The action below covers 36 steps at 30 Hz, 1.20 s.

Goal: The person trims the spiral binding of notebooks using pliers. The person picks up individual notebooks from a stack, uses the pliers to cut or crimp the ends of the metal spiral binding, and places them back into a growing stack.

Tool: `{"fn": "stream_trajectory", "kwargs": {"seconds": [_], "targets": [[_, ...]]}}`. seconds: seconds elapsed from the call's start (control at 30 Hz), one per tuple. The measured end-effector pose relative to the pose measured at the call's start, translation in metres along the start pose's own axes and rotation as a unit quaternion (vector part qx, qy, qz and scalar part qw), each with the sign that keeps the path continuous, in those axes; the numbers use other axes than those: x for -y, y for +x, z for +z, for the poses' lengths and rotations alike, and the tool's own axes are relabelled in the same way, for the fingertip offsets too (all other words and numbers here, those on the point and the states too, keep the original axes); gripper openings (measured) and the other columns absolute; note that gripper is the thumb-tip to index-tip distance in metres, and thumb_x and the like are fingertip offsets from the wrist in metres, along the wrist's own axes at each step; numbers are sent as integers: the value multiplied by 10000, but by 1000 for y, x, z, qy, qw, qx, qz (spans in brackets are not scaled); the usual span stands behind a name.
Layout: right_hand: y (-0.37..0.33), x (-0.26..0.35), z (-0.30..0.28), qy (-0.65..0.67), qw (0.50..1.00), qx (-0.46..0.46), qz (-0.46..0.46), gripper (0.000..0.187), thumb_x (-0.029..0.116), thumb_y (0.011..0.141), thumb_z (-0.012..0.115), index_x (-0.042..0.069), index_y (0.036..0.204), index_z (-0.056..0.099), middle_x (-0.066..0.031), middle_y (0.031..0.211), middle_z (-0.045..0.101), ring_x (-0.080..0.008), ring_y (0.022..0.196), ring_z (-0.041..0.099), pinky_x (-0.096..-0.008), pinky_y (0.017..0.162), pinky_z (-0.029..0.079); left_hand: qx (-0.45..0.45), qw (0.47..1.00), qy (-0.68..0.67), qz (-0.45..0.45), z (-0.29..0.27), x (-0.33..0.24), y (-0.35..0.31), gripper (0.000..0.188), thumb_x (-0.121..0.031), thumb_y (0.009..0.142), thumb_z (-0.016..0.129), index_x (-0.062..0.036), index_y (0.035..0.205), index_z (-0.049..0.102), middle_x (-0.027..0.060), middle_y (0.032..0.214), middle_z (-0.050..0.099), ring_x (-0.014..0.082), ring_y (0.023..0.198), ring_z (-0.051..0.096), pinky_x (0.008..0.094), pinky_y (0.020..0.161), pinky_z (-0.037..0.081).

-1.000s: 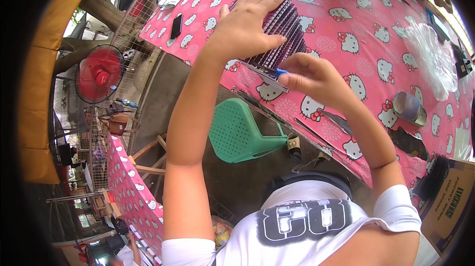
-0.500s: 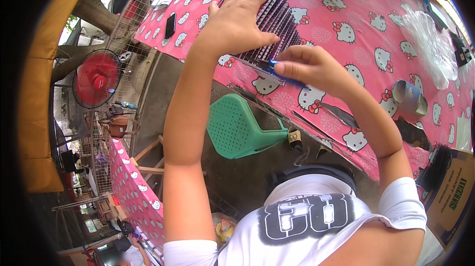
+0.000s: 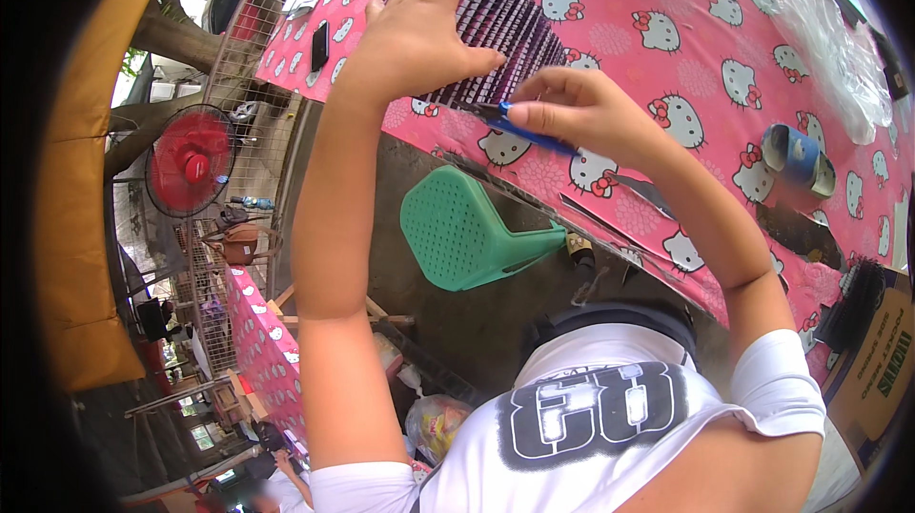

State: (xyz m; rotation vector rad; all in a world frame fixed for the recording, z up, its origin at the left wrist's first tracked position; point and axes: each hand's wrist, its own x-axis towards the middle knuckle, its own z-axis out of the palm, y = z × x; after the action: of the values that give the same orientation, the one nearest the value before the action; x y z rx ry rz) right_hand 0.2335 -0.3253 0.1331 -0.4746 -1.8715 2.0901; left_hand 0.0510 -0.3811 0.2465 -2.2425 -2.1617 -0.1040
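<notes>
A ridged stack of purple sheets with rows of small white marks [image 3: 510,31] lies on the pink patterned tablecloth [image 3: 610,36], near the table's edge. My left hand [image 3: 410,31] rests over the stack's left side, fingers spread and thumb stretched across it. At the stack's near corner, my right hand [image 3: 596,117] is closed on a slim blue cutter [image 3: 534,136]. The cutter's dark tip points left, along the near edge of the stack. Whether the tip touches the sheets I cannot tell.
On the table are a black phone [image 3: 319,46], a clear plastic bag [image 3: 834,65] and a blue roll [image 3: 796,160]. Black bristly wires [image 3: 848,308] stand by a cardboard box [image 3: 877,370]. Below the edge is a green stool [image 3: 453,227]; a red fan [image 3: 186,160] stands left.
The whole view has shifted slightly. Both hands and the stack appear further left in the picture. My right hand keeps hold of the cutter, and more of its blue body now shows.
</notes>
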Motion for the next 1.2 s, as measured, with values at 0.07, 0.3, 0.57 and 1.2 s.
{"fn": "stream_trajectory", "kwargs": {"seconds": [0.07,0.3,0.57,1.2], "targets": [[-8,-12,-1,-205,953,-93,-201,388,302,774,752,11,1000,630,-83,836,623,-220,790,621,-332,670,491,-5,1000,-22,1,0,1,0,989,-286,643,760,-54,1466,265,236,1502,258,364,1417,200,394,1161,167],[3,-23,5,-304,874,-178,-334,381,323,746,761,38,974,650,-81,855,631,-214,770,607,-349,671,471,-19,999,-38,1,-5,-7,-1,934,-234,633,730,-37,1445,311,243,1453,348,352,1383,291,380,1149,214],[7,-34,-5,-94,983,-50,-152,366,338,756,769,49,957,670,-49,815,644,-174,746,615,-326,671,488,-4,997,-76,-17,-5,-10,1,911,-207,637,721,6,1428,321,235,1436,374,336,1373,310,358,1141,230],[-10,-35,-13,-249,933,-94,-242,414,254,747,787,31,1044,605,-101,930,640,-218,899,633,-340,794,505,-26,991,133,-6,-9,-24,-3,922,-295,625,787,-80,1421,373,229,1330,411,397,1234,417,418,1047,352]]}}
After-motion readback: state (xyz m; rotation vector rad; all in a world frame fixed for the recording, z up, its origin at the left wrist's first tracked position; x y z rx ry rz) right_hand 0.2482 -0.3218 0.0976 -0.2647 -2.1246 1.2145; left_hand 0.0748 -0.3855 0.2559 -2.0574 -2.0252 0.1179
